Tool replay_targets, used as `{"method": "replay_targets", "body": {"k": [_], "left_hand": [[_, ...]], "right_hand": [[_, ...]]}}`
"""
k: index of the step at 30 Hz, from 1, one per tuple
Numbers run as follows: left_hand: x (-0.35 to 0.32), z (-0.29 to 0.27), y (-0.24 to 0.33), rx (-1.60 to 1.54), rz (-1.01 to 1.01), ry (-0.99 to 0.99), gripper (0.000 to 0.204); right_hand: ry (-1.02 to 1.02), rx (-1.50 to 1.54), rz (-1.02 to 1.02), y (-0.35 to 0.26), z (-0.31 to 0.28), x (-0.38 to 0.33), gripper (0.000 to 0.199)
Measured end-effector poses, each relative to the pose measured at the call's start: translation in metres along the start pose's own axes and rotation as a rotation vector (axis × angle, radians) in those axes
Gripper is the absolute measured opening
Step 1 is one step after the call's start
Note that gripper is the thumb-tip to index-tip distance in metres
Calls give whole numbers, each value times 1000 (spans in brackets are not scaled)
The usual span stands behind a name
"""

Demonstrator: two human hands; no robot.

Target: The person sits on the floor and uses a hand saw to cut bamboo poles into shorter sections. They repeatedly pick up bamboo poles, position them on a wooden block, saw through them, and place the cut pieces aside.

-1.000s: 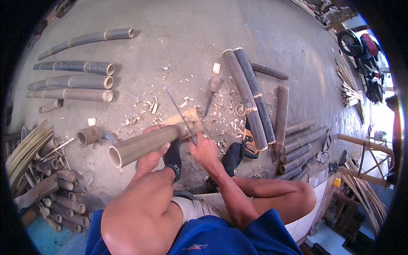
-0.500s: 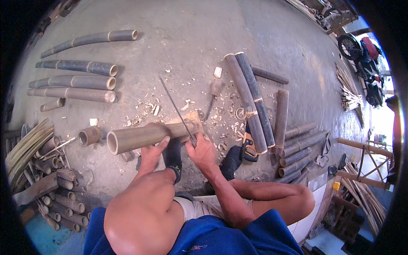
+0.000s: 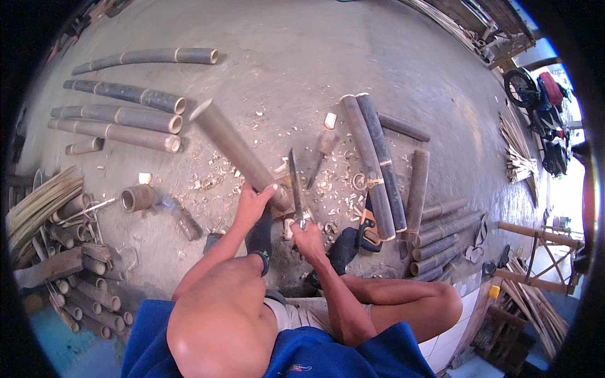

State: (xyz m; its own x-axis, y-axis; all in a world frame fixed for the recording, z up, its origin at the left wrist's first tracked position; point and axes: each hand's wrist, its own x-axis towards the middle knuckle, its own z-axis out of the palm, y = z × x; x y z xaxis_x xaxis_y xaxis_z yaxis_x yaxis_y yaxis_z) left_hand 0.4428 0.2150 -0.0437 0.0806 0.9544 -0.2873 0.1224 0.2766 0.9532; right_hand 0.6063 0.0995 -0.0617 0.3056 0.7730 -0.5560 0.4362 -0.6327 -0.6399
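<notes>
My left hand (image 3: 253, 203) is wrapped round the lower part of a thick brown bamboo tube (image 3: 236, 148), its thumb on top. The tube slants up and away to the far left, with its pale rim at the far end. In my right hand (image 3: 307, 238) is a long knife (image 3: 295, 183), its dark blade pointing away from me beside the tube's near end. Pale bamboo shavings (image 3: 217, 176) lie scattered round both hands. Beyond the knife, a wooden-handled tool (image 3: 322, 151) rests on the floor.
Dark bamboo lengths (image 3: 135, 118) lie at the far left, and two long ones (image 3: 372, 164) to the right. A handsaw (image 3: 368, 232) with an orange-and-black grip is near my right foot. Bamboo pieces (image 3: 94, 296) are stacked at left. A motorbike (image 3: 542, 94) stands far right.
The bamboo tube has swung from lying crosswise to slanting away from me. My right hand has turned the knife from across the tube to beside its near end.
</notes>
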Motion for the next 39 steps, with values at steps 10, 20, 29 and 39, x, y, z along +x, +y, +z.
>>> {"method": "replay_targets", "body": {"k": [10, 20, 29, 39], "left_hand": [[-27, -55, 35, -377, -605, -245, 60], [-111, -90, 56, -405, -447, -124, 53], [-92, -79, 79, 18, -356, -118, 70], [-89, -73, 80, 110, -228, 17, 62]], "right_hand": [[293, -378, -136, -29, -39, 4, 33], [-60, -422, -515, -100, -23, -47, 30], [-137, -523, -504, -144, -37, -41, 33], [-99, -481, -517, -146, -41, -33, 33]]}}
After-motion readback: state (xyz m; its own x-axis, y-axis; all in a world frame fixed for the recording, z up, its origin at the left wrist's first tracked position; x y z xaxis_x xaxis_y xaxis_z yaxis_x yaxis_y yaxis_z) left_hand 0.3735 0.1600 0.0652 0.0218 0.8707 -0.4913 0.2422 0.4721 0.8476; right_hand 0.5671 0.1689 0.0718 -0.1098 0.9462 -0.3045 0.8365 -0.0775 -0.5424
